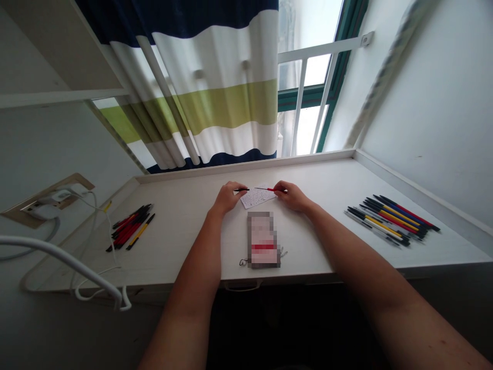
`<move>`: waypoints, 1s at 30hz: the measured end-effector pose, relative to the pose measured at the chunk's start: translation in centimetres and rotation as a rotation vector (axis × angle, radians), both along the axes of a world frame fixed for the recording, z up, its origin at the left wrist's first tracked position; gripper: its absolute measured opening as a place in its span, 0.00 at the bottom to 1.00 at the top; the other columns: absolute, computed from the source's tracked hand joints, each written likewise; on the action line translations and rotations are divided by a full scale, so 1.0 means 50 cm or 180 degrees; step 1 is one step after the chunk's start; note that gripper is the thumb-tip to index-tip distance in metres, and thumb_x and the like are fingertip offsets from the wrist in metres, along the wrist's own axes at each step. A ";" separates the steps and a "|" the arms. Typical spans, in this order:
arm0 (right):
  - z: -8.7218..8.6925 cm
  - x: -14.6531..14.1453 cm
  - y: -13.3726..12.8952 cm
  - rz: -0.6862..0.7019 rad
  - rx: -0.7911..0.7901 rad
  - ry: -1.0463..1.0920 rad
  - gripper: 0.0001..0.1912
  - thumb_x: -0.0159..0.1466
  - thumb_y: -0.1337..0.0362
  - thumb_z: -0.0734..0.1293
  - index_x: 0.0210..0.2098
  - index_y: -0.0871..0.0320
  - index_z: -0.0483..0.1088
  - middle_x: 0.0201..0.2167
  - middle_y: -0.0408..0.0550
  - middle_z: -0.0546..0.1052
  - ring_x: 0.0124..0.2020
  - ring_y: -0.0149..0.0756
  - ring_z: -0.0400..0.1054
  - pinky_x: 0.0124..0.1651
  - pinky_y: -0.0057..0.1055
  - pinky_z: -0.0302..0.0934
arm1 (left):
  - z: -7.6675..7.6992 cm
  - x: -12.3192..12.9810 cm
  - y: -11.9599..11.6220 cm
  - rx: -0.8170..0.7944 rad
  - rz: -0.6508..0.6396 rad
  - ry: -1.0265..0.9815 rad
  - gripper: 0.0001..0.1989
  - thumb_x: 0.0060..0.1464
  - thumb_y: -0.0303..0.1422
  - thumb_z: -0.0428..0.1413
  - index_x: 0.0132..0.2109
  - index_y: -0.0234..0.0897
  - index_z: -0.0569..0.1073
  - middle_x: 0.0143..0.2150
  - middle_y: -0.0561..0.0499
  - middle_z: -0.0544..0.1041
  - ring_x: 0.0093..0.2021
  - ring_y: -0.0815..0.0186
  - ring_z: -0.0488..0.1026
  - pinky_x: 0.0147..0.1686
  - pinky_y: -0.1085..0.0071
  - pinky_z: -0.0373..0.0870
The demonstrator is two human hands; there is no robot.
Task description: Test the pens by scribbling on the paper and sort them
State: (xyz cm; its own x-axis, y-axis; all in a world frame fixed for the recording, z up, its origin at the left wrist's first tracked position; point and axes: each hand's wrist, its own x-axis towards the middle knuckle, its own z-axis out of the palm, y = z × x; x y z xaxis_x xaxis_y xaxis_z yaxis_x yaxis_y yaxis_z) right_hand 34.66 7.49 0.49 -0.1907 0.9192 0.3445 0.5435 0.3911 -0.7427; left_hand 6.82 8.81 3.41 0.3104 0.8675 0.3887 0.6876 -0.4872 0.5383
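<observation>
My left hand is above the desk with its fingers pinched on a short black pen part, whose exact kind is too small to tell. Facing it, my right hand grips a red pen; a thin dark rod sticks out of its barrel toward the left. A gap separates the two pieces. Beneath and between my hands lies a sheet of paper with dense small marks. Nearer to me is a blurred-out rectangular object with a red band.
A pile of red, black and yellow pens lies on the left of the white desk. More pens in several colours spread at the right. White cables hang at the left edge by a wall socket. A striped curtain hangs behind.
</observation>
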 end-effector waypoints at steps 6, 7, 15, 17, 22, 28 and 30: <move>0.001 -0.007 -0.004 0.0162 -0.0008 0.0051 0.07 0.64 0.62 0.65 0.38 0.56 0.74 0.40 0.50 0.80 0.40 0.41 0.72 0.47 0.39 0.67 | 0.007 0.010 -0.008 0.0091 -0.0211 -0.0028 0.09 0.60 0.32 0.63 0.47 0.42 0.83 0.46 0.47 0.83 0.51 0.57 0.75 0.56 0.60 0.73; 0.000 -0.009 -0.003 0.0180 0.0005 0.0055 0.07 0.64 0.62 0.65 0.38 0.56 0.74 0.40 0.50 0.80 0.40 0.41 0.72 0.47 0.40 0.67 | 0.006 0.011 -0.008 0.0099 -0.0228 -0.0052 0.09 0.60 0.32 0.63 0.47 0.42 0.83 0.46 0.47 0.83 0.51 0.57 0.75 0.56 0.59 0.72; -0.002 -0.014 -0.002 0.0228 0.0049 0.0032 0.05 0.63 0.63 0.66 0.37 0.55 0.74 0.38 0.48 0.80 0.39 0.41 0.72 0.47 0.40 0.67 | 0.000 0.015 -0.007 0.0218 -0.0421 -0.0370 0.08 0.58 0.32 0.63 0.45 0.42 0.84 0.43 0.47 0.83 0.48 0.57 0.76 0.54 0.57 0.73; -0.001 -0.015 -0.003 0.0232 0.0051 0.0030 0.05 0.64 0.62 0.66 0.37 0.55 0.74 0.39 0.48 0.81 0.40 0.41 0.73 0.47 0.40 0.67 | 0.002 0.017 -0.009 0.0198 -0.0431 -0.0333 0.08 0.58 0.32 0.64 0.45 0.42 0.84 0.43 0.47 0.83 0.48 0.57 0.76 0.53 0.58 0.73; 0.000 -0.014 -0.003 0.0114 0.0088 0.0049 0.05 0.64 0.61 0.67 0.37 0.55 0.74 0.39 0.49 0.81 0.40 0.43 0.73 0.47 0.42 0.67 | 0.004 0.015 -0.012 0.0149 -0.0354 -0.0231 0.08 0.59 0.31 0.63 0.46 0.41 0.83 0.44 0.46 0.82 0.47 0.57 0.76 0.52 0.59 0.73; -0.003 -0.009 -0.001 0.0120 0.0083 0.0061 0.05 0.63 0.61 0.67 0.37 0.55 0.74 0.38 0.50 0.81 0.39 0.42 0.72 0.46 0.41 0.67 | 0.001 0.009 -0.009 0.0079 -0.0276 -0.0188 0.08 0.60 0.31 0.62 0.46 0.41 0.83 0.45 0.46 0.82 0.46 0.58 0.75 0.52 0.59 0.73; -0.002 -0.011 -0.003 0.0126 0.0088 0.0020 0.05 0.64 0.61 0.67 0.37 0.55 0.74 0.39 0.50 0.81 0.39 0.42 0.72 0.46 0.41 0.67 | 0.001 0.010 -0.010 0.0088 -0.0291 -0.0181 0.08 0.60 0.32 0.62 0.46 0.41 0.83 0.45 0.46 0.82 0.47 0.58 0.75 0.52 0.58 0.73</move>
State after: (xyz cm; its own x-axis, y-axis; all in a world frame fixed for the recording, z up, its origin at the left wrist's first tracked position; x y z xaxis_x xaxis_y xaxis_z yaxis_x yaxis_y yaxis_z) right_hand 34.13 7.37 0.38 -0.2246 0.9011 0.3709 0.5225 0.4326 -0.7347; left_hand 7.31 8.33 3.46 0.3643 0.8254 0.4313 0.6084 -0.5616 0.5608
